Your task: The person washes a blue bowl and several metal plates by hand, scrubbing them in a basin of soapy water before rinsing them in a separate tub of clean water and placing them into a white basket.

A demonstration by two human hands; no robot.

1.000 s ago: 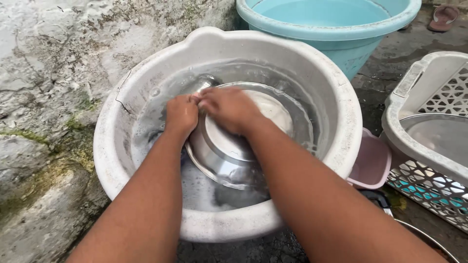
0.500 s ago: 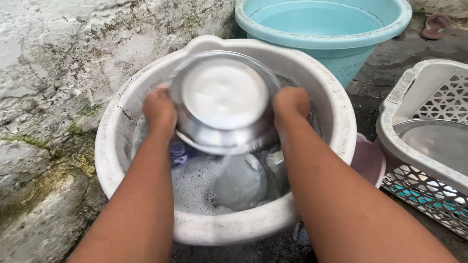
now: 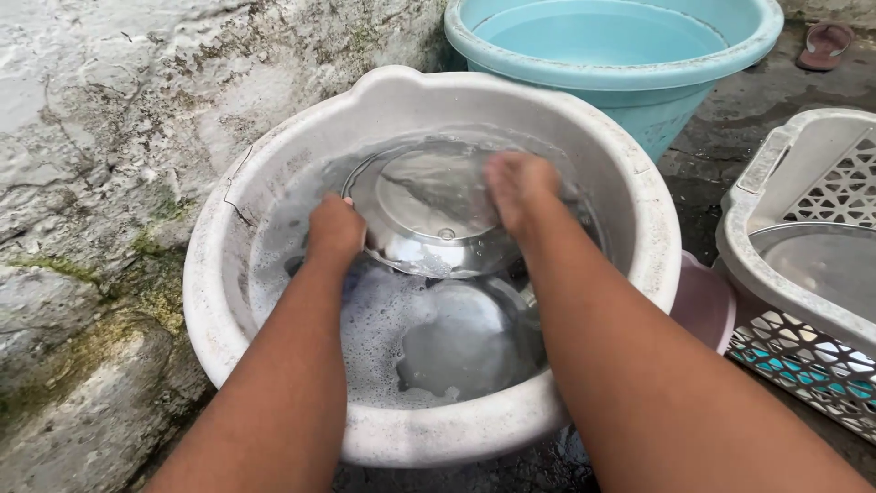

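Gripping a steel plate (image 3: 429,215) at centre frame, the left hand (image 3: 335,230) is curling its fingers on the rim while the right hand (image 3: 516,185) is pressing flat, half-dipped in the soapy white basin (image 3: 210,274), another dish (image 3: 465,342) lying below unwashed.

Single head view — steep downward, close over white basin (image 3: 274,173)

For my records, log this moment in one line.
left hand: grips steel plate rim | right hand: on plate | white basin: soapy water
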